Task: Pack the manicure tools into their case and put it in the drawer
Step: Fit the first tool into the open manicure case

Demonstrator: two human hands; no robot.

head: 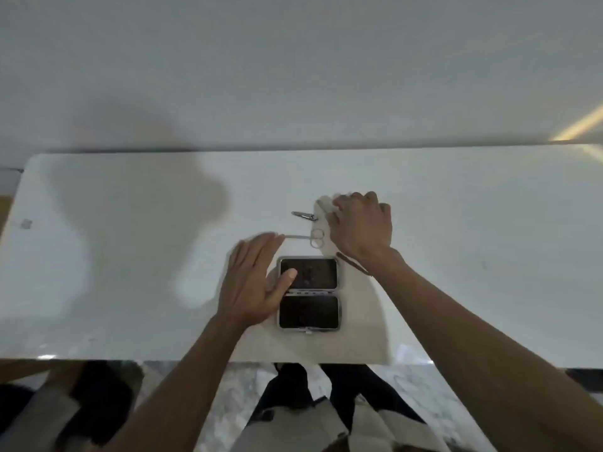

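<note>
Along the bottom of the frame, below the table edge, runs a marbled floor (208,386) with dark and pale shapes too blurred to tell apart. Both bare forearms rise from the lower corners toward the centre.

The table (130,288) is white and glossy, with a rounded corner at upper left and soft shadows across its left half. Just below centre the case (309,293) lies open flat, two dark-lined halves hinged across the middle, one nearer and one farther; whether any tool sits inside cannot be made out. A thin strap (354,264) trails from its upper right corner under the right wrist.

The left hand (253,283) lies palm down at the case's left side, fingers spread and straight, gripping nothing; its thumb overlaps the farther half and its fingertips reach the tip of the scissors (305,238). The scissors lie flat just beyond the case, blades pointing left, loops to the right.

A little farther, the clipper (305,215) lies on the table, just left of the right hand (360,223). That hand is knuckles up, fingers curled down over something pale and blurred; what it is, and whether it is gripped, I cannot tell.

Beyond the table's far edge stands a plain white wall (293,60), with a warm streak of light at the right.
</note>
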